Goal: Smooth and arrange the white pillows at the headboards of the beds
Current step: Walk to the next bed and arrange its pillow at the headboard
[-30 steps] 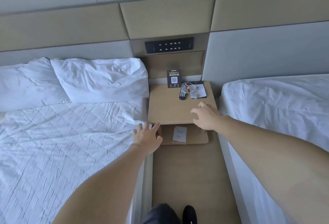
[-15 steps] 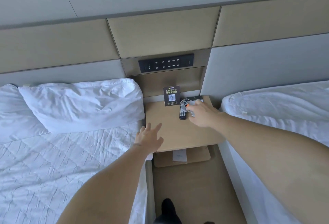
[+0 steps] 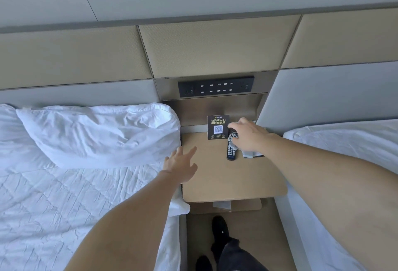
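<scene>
Both hands reach over the tan wooden nightstand (image 3: 232, 180) between two white-sheeted beds.

The left hand (image 3: 181, 166) hovers at the nightstand's 9 o'clock edge, fingers spread and holding nothing. The right hand (image 3: 247, 135), at 12 o'clock, curls over a tangled bundle beside the black remote control (image 3: 230, 152); whether it grips it, I cannot tell. The rumpled white pillow (image 3: 103, 132) lies at the left bed's headboard, at 9 o'clock from the black QR-code card (image 3: 218, 127).

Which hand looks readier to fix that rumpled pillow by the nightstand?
The left hand, probably. It is open, empty and right beside the pillow. The right hand is over the remote on the nightstand, farther away.
</scene>
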